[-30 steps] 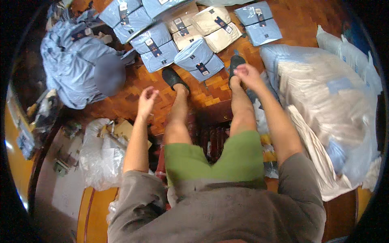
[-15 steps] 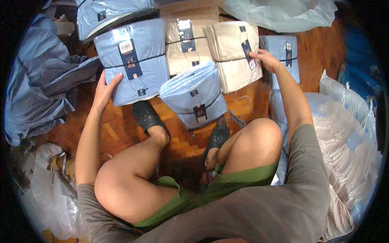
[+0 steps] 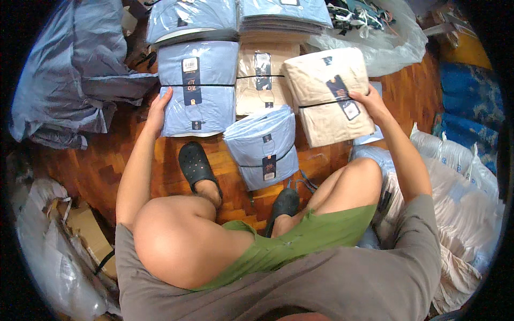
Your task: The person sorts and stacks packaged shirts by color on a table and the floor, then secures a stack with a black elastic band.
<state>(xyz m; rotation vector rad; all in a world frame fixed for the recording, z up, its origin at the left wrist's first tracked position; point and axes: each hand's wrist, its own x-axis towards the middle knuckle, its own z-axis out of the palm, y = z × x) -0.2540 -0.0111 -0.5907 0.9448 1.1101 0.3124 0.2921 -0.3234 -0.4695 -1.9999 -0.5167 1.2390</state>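
My right hand (image 3: pixel 369 104) grips the right edge of a beige folded-fabric bundle (image 3: pixel 316 123), thumb on top, its other fingers partly hidden. A black band and a dark tag cross this bundle, which sits slightly turned. At the left, my left hand (image 3: pixel 158 112) holds the left side of a light-blue folded-fabric bundle (image 3: pixel 214 109), thumb at its edge. That bundle is also banded and tagged. Between them lie a beige bundle (image 3: pixel 249 101) in clear wrap and, nearer me, a smaller light-blue bundle (image 3: pixel 251 144), tilted.
Farther away are more wrapped blue bundles (image 3: pixel 201 18) and a clear plastic bag (image 3: pixel 401 51) with dark and white cords. Loose blue cloth (image 3: pixel 69 69) heaps up at left. Plastic bags and cardboard (image 3: pixel 91 230) lie lower left, stuffed sacks (image 3: pixel 455 182) at right. My clogs (image 3: pixel 198 166) rest on wooden flooring.
The beige bundle in my right hand has come nearer, looks larger and covers more of the blue bundle behind it. The blue bundle at my left hand has straightened. The view has shifted.
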